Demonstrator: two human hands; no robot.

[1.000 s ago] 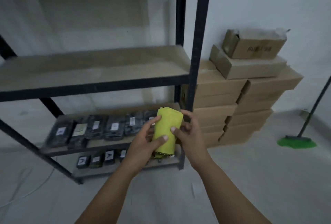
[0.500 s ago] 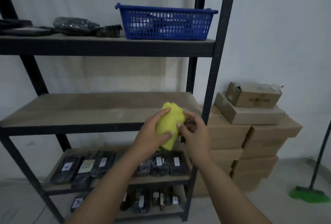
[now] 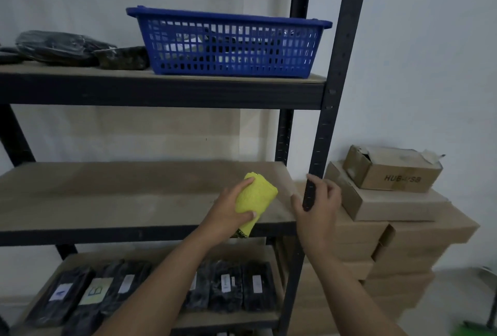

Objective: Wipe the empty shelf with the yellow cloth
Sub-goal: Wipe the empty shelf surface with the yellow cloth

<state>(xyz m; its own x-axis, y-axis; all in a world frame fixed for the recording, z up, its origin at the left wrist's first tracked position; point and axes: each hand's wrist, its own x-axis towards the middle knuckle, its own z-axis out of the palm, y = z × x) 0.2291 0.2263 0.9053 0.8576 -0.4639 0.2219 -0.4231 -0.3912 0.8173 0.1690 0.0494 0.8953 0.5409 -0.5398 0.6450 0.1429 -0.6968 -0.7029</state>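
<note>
From the head view, the left hand (image 3: 228, 214) grips the folded yellow cloth (image 3: 256, 200), fingers and thumb wrapped round it, over the front right part of the empty shelf (image 3: 121, 195). At three o'clock from the cloth, the right hand (image 3: 318, 208) curls around the black upright post (image 3: 313, 190). A blue basket (image 3: 228, 45) sits at twelve o'clock on the shelf above; cardboard boxes (image 3: 398, 217) stack at three o'clock beyond the post.

I stand in a storeroom: a black metal rack (image 3: 324, 120) holds labelled black packets (image 3: 228, 286) and a blue basket (image 3: 228, 42), and cardboard boxes (image 3: 390, 230) are stacked against the white wall.
</note>
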